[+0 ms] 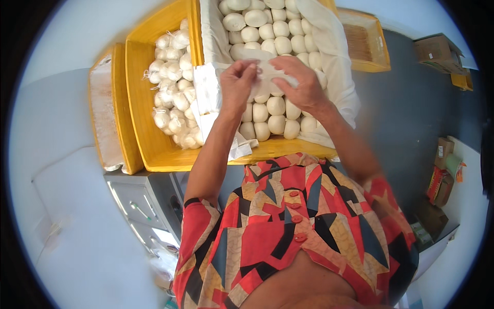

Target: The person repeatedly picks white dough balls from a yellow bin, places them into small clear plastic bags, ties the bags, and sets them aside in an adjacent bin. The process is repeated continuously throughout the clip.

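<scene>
Over the cloth-lined yellow crate, my two hands have a thin, see-through plastic bag (266, 77) stretched between them. My left hand (237, 82) pinches its left side, thumb against fingers. My right hand (302, 85) curves round the bag's right side, with thumb and forefinger some way apart on the film. Rows of pale, round, bun-like pieces (276, 105) fill the crate below, lying on white cloth (329, 56). A white sheet or stack of bags (207, 90) hangs on the crate's left edge beside my left wrist.
To the left, a yellow crate (146, 149) holds similar pieces tied in clear bags (172, 92). Another yellow crate (133, 113) stands against it. A grey drawer cabinet (136, 201) sits below. At right are a yellow tray (378, 49) and cardboard boxes (437, 54).
</scene>
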Motion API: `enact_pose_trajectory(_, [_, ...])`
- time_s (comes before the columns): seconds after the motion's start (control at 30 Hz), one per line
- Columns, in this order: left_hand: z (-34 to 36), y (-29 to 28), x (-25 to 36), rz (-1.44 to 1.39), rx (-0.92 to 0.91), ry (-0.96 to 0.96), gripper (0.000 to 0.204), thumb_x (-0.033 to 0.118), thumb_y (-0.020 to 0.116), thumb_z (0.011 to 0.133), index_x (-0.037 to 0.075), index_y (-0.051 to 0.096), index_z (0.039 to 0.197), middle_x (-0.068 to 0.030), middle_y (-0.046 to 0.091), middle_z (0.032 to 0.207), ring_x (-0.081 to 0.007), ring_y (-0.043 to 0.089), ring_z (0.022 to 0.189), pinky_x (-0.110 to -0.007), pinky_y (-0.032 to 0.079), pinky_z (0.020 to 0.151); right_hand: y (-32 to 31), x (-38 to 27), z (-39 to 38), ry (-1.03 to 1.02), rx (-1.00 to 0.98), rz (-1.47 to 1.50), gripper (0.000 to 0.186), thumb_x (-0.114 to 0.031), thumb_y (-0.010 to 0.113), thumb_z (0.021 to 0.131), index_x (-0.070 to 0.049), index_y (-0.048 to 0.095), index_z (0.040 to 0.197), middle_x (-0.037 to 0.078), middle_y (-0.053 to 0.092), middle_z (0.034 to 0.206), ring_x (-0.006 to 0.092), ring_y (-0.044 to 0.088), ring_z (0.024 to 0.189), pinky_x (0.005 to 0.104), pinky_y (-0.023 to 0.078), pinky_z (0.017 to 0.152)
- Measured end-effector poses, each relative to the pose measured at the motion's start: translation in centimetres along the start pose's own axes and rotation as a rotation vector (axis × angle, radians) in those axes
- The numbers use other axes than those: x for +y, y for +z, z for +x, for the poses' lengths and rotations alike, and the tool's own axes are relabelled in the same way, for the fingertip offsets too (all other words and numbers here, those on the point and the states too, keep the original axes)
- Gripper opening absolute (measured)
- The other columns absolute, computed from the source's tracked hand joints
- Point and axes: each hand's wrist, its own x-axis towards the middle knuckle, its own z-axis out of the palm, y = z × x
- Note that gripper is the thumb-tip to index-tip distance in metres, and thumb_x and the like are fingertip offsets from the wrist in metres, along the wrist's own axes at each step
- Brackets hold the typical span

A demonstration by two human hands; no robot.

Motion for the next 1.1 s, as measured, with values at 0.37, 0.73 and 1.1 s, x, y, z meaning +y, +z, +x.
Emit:
enact_pose_trajectory(0.37, [-3.9, -3.2, 4.6, 0.064, 0.076, 0.252, 0.014, 0.006, 0.059, 0.092, 0.0, 0.066, 0.103, -0.003, 0.064, 0.08, 0.0003, 0.035, 0.052, -0.015, 0.026, 0.047, 3.7, 8.0, -3.6, 0.729, -0.346, 0.98, 0.033, -0.033, 0.061, 0.092, -0.002, 0.063, 0.105, 0.003, 0.063, 0.099, 0.0128, 0.056, 0.095, 0.0265, 0.046, 0.084])
enact_pose_trajectory(0.73, [-3.2, -7.9, 0.1, 0.861, 0.27, 0.67, 0.025, 0.007, 0.071, 0.08, 0.002, 0.062, 0.102, -0.0152, 0.055, 0.119, -0.0269, 0.054, 0.11, -0.036, 0.045, 0.089, 3.4, 4.5, -2.1, 0.779, -0.182, 0.677, 0.017, -0.013, 0.076, 0.079, -0.001, 0.064, 0.078, -0.003, 0.06, 0.072, 0.0047, 0.051, 0.062, 0.0204, 0.042, 0.055])
enact_pose_trajectory(1.1, [-0.9, -7.7, -3.3, 0.263, 0.005, 0.083, 0.017, 0.012, 0.067, 0.081, 0.0, 0.058, 0.074, -0.0117, 0.061, 0.111, -0.0183, 0.057, 0.097, -0.031, 0.045, 0.087, 0.8, 4.1, 1.3, 0.822, 0.458, 1.047, 0.019, -0.008, 0.072, 0.077, -0.006, 0.055, 0.069, -0.003, 0.053, 0.065, 0.0043, 0.049, 0.058, 0.0213, 0.039, 0.05])
